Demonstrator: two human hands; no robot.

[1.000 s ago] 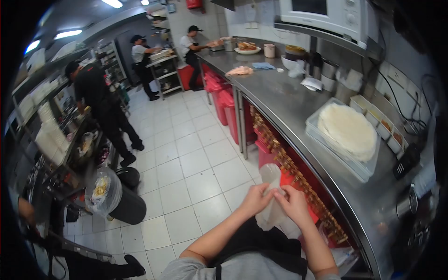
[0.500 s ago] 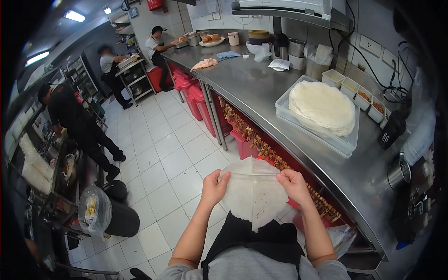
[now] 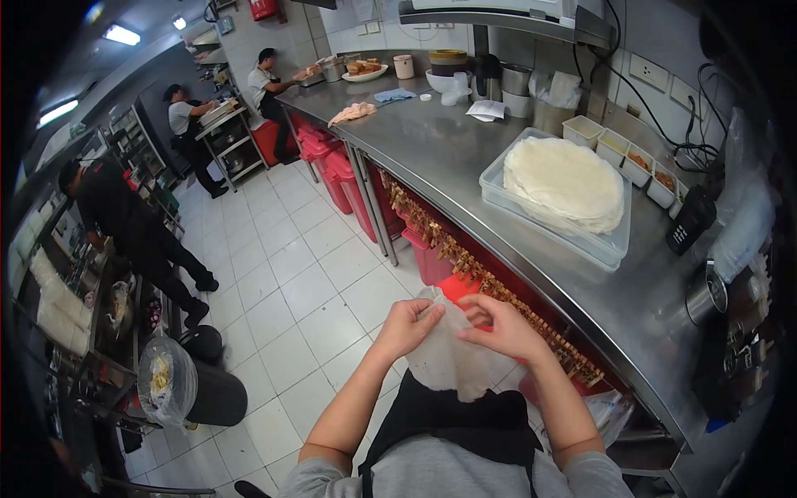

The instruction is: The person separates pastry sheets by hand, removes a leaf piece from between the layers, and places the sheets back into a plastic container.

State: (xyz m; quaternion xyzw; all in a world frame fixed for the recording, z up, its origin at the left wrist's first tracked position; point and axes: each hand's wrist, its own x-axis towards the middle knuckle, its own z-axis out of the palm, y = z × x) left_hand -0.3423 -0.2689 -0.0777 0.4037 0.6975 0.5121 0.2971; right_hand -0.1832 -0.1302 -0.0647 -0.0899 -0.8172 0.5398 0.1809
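A thin, translucent white wrapper sheet (image 3: 452, 361), spotted lightly, hangs bunched in front of my apron. My left hand (image 3: 408, 325) pinches its upper edge between thumb and fingers. Close by on the other side, my right hand (image 3: 498, 325) has its thumb and fingers apart over the sheet; whether the fingertips touch it is hard to see. On the steel counter, a stack of similar round white wrappers (image 3: 564, 183) fills a clear plastic tray (image 3: 548, 242).
The steel counter (image 3: 415, 145) runs along my right. Small white containers of food (image 3: 638, 166) line its back. Red bins (image 3: 353, 195) stand beneath the counter. A lined trash bin (image 3: 170, 378) is on the left of the tiled floor (image 3: 290, 332). Several co-workers (image 3: 137, 224) stand farther off.
My hands have come together, and the sheet, stretched out flat before, now hangs folded and bunched. My right hand has loosened its pinch. The view has shifted slightly.
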